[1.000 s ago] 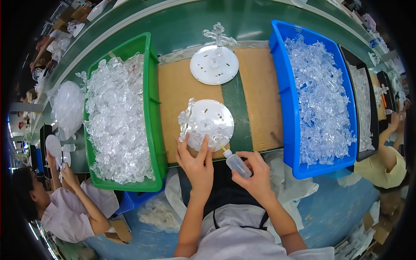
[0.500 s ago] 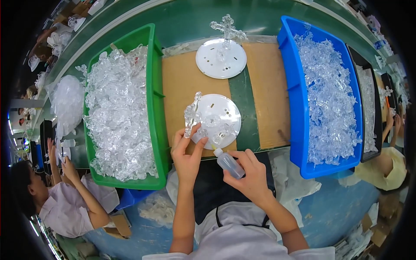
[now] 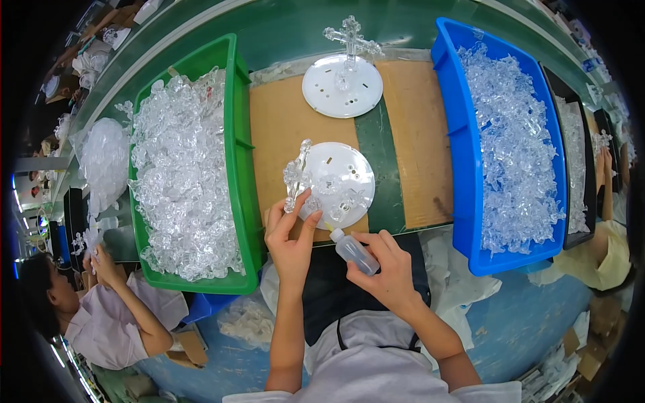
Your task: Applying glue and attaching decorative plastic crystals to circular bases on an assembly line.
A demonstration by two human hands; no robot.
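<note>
Bottle (image 3: pixel 356 254) is being gripped by right hand (image 3: pixel 388 270), apparently for dispensing; steady aim at disc (image 3: pixel 345 168) ahead is seemingly being required next; grip of left hand (image 3: pixel 289 235) unclear.

This looks like a factory workshop with an assembly line. A long green desk (image 3: pixel 289 37) carries a green bin (image 3: pixel 238 195) and a blue bin (image 3: pixel 463 154), both heaped with small clear parts (image 3: pixel 181 181). Between them lie two matching white discs (image 3: pixel 359 178). Co-workers, one at the left (image 3: pixel 101 326) and one at the right (image 3: pixel 594 258), handle clear pieces at the same desk. A carton (image 3: pixel 193 348) sits on the blue floor (image 3: pixel 524 312).
</note>
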